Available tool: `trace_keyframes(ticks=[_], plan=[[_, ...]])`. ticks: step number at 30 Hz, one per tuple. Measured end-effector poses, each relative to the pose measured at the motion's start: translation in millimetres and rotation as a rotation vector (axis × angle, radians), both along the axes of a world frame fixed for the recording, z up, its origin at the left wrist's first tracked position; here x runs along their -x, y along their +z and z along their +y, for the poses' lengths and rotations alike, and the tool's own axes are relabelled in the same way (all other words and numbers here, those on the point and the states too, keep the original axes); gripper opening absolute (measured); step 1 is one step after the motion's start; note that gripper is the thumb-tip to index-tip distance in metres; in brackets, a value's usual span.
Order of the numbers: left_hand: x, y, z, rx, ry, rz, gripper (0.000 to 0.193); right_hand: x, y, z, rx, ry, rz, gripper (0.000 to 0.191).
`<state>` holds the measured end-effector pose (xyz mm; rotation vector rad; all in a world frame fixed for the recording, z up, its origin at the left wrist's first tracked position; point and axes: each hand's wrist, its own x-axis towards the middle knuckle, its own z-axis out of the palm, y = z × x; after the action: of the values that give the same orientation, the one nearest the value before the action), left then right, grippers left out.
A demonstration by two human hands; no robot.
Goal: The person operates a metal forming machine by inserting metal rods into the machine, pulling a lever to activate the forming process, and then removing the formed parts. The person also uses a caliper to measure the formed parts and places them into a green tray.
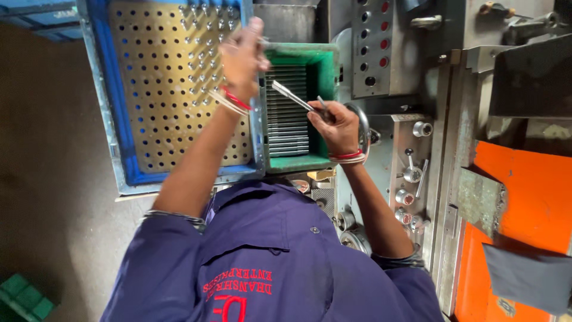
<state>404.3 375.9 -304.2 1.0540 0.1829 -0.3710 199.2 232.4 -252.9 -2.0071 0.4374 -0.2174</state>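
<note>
Pinching a thin metal rod (291, 94) over the green bin (325, 68) at 12 o'clock, the right hand (336, 126) seems to be sorting, while the left hand (241, 55), fingers pressed on a small metal piece, needs careful aim at the holed plate (156, 101) at 10 o'clock.

One head-worn view, close and steeply downward over the person's own arms toward blue crate (122, 149) and machine panel (381, 53).
</note>
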Motion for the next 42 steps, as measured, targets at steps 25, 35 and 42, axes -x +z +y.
trace_keyframes(ticks=[25,35,42], plan=[[59.3,-37.9,112.8,-1.543,-0.674,-0.829,0.032,-23.1,-67.3,57.4,0.490,0.368,0.071,0.012],[31.7,61.4,133.7,-0.703,-0.782,-0.515,0.041,-11.8,26.7,70.8,0.237,0.340,-0.127,0.022],[49.8,7.6,76.5,0.317,-0.474,0.245,0.045,37.2,62.6,72.4,0.351,0.168,0.018,0.028]])
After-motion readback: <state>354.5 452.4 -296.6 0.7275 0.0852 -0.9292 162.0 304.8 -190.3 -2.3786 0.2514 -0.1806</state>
